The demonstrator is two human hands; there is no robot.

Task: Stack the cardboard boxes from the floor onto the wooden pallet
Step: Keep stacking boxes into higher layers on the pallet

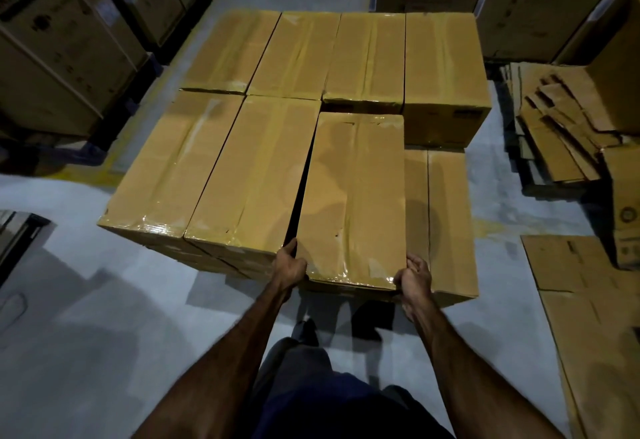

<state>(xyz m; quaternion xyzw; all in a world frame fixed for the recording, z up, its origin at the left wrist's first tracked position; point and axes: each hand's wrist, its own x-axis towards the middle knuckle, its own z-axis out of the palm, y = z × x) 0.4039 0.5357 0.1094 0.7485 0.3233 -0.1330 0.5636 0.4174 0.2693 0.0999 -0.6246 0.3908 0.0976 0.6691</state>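
Right, on the head view I had both hands closed on the taped box [353, 196] at frame centre: left hand [289, 265] and right hand [414, 279] gripping its near corners, atop the stack [214, 161].

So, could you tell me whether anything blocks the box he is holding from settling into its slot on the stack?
Nothing visible does. The left hand and right hand grip the near corners of the held box, which sits over the row beside its neighbour box; a narrow dark gap separates them.
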